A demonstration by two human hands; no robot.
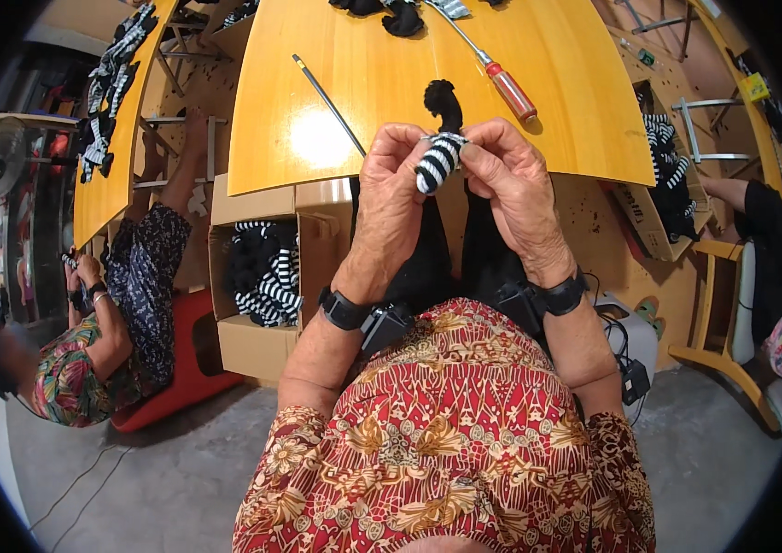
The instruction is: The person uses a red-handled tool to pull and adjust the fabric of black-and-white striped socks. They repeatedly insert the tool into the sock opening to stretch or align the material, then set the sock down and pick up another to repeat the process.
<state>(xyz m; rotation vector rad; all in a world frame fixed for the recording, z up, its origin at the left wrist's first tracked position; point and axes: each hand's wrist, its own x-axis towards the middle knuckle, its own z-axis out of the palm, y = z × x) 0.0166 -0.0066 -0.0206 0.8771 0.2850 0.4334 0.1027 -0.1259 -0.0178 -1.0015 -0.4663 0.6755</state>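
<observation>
Over the table's near edge, both my hands pinch a small striped black-and-white knitted piece (439,162), tube-shaped with a rounded white tip. A plain black tail of it reaches away over the table. My left hand (389,189) grips its left side with thumb and fingers. On the other side my right hand (513,180) holds it near the top of the stripes. Beyond the right hand lies a screwdriver (511,90) with a red handle. A thin dark rod (328,104) rests on the table at the left, its near end close to my left hand.
More knitted pieces (400,17) lie at the far edge of the yellow table (557,120). Cardboard boxes (260,355) of striped pieces stand left and right. A person (78,359) sits at another table on the left; someone else is partly visible near a wooden chair (718,364) on the right.
</observation>
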